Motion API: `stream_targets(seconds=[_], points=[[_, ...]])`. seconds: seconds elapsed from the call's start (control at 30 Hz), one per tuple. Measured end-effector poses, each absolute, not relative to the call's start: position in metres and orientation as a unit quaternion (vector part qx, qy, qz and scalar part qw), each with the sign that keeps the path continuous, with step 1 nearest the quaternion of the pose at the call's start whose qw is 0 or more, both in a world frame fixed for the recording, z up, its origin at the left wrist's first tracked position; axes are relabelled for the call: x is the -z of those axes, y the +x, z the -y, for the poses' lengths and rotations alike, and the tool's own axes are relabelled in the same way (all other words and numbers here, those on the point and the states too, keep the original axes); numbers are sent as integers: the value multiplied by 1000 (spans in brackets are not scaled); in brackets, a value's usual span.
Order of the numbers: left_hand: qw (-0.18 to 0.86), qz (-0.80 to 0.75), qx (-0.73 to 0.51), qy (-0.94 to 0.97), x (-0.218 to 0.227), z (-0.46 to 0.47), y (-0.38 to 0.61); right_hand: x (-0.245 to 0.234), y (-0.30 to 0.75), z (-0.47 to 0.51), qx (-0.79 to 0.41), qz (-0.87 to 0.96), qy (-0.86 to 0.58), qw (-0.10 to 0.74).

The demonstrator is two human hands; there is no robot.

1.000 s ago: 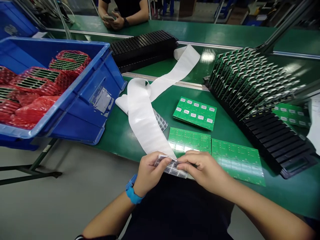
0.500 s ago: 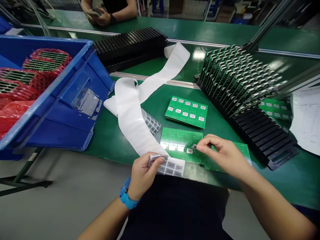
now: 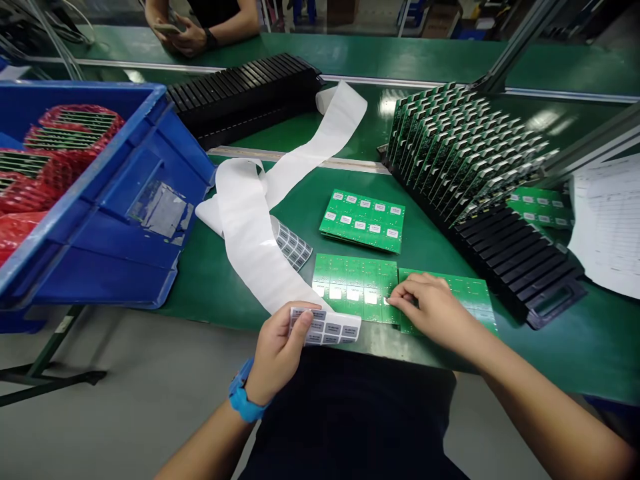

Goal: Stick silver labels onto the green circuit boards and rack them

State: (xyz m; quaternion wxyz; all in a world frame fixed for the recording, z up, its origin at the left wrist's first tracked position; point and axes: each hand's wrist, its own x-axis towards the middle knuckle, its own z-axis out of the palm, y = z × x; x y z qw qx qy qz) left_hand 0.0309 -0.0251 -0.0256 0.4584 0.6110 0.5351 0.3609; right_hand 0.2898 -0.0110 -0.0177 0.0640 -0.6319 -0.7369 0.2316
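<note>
L hand (image 3: 275,350) grasping a cut sheet of grey-and-white labels (image 3: 325,327) by its left end, thumb on top, just above the surface edge. R hand (image 3: 435,310) curled, pinching, fingertips (image 3: 400,298) down on a small white label (image 3: 386,301) near the right edge of a green PCB panel (image 3: 350,287); can't tell if the label's fully stuck. Bright patches along that panel's lower part: labels or glare, unclear.

2nd PCB panel (image 3: 450,293) lies right beside it, partly under the R hand. 3rd panel (image 3: 363,220) sits further up w/ 2 rows of white labels. Long white backing strip (image 3: 250,233) loops across the green surface (image 3: 575,353), just beside a grey label sheet (image 3: 293,245).

Black rack (image 3: 465,153) holds upright boards on the right; another black rack (image 3: 245,97) sits at the back. Blue crate (image 3: 125,220) w/ red bags (image 3: 50,160) at left. Papers (image 3: 607,220) far right. Co-worker's hands (image 3: 177,40) across the bench hold a phone (image 3: 167,29).
</note>
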Motion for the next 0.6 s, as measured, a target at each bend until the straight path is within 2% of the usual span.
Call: stream_targets(seconds=[0.1,0.17,0.23,0.3,0.4,0.47,0.6], points=[[473,-531,-359,605,24,27,32,15,284,20,-81,771,-630,47],[484,-521,-352,609,22,27,33,12,286,24,-23,773,-631,57],[485,-514,-345,617,19,27,34,8,293,25,-73,765,-633,92],[475,-514,-335,631,16,27,36,6,304,25,-204,746,-623,116],[448,-513,-317,660,15,28,41,5,318,25,-370,704,-597,108],[444,-500,-307,678,16,29,44,7,321,25,-399,693,-591,109],[480,-468,-286,685,14,29,52,16,317,26,-378,696,-597,129]])
